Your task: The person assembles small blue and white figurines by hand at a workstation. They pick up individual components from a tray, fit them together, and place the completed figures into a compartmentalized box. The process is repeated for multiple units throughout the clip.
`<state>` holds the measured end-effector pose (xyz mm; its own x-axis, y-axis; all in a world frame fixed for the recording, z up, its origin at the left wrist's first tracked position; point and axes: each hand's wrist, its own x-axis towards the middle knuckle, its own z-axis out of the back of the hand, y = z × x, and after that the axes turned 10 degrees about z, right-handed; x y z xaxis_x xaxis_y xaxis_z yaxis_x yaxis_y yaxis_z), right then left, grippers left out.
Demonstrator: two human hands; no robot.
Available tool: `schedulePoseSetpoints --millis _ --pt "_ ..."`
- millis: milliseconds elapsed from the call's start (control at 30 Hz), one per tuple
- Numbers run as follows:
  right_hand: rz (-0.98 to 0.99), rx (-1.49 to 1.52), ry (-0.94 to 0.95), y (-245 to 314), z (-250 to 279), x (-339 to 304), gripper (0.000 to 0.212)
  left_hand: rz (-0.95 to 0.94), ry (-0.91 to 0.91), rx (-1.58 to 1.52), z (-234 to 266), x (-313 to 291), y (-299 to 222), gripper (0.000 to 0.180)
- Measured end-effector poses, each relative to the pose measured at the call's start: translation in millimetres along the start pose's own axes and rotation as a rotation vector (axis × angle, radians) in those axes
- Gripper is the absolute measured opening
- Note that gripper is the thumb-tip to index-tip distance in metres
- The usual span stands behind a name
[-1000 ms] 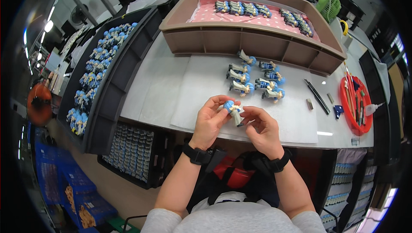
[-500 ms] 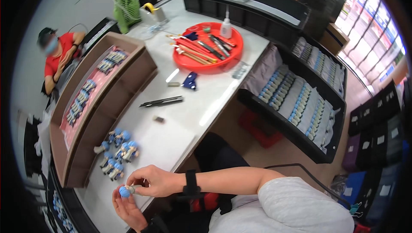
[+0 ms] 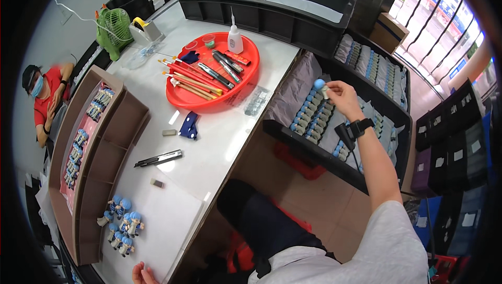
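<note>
My right hand (image 3: 342,99) pinches a small figurine (image 3: 319,84) with a blue head and pale body. It is above the black tray (image 3: 334,171) on the right, where rows of similar figurines lie on grey tissue. Only the fingers of my left hand (image 3: 144,274) show at the lower edge, slightly curled and apart, with nothing visible in them. Nearest to that hand, a cluster of several blue-haired figurines (image 3: 124,225) stands on the white table.
A red round tray (image 3: 172,93) holds brushes, pens and a white squeeze bottle (image 3: 235,40). A cutter knife (image 3: 158,158), an eraser (image 3: 157,183) and a dark blue cloth (image 3: 189,126) lie on the table (image 3: 219,137). A brown box (image 3: 107,153) stands left. Another person sits beyond it.
My right hand has carried the figurine from beside my left hand across to the black tray on the right. My left hand has let go of it and sits at the lower edge.
</note>
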<state>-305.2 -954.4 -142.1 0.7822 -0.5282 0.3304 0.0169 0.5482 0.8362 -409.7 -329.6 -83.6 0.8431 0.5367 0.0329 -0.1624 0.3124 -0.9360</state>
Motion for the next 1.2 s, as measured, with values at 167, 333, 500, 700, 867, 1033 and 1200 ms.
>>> schedulePoseSetpoints --millis 167,333,500,700,867,1033,1200 --pt "-0.099 -0.490 -0.085 -98.1 7.1 45.1 0.020 -0.246 -0.217 0.236 -23.2 -5.2 4.6 0.013" --pt "-0.155 -0.572 -0.113 -158.0 -5.7 79.6 0.018 -0.353 -0.281 0.391 -35.0 -3.8 1.4 0.011" --pt "-0.080 -0.645 -0.082 -176.5 -28.3 95.8 0.018 -0.343 -0.281 0.470 -37.1 -4.8 -0.8 0.010" --pt "-0.153 -0.630 -0.035 -194.8 -39.9 99.1 0.021 -0.377 -0.265 0.477 -36.7 -2.5 3.9 0.013" --pt "-0.080 -0.587 0.019 -213.8 -32.5 98.4 0.021 -0.389 -0.240 0.442 -36.0 0.5 9.0 0.012" --pt "-0.065 -0.718 0.343 -240.0 -41.7 115.6 0.034 -0.338 -0.156 0.464 14.5 10.0 57.3 0.024" --pt "0.059 -0.721 0.161 -241.4 -5.6 116.8 0.039 -0.285 -0.318 0.445 -32.6 7.9 14.5 0.018"
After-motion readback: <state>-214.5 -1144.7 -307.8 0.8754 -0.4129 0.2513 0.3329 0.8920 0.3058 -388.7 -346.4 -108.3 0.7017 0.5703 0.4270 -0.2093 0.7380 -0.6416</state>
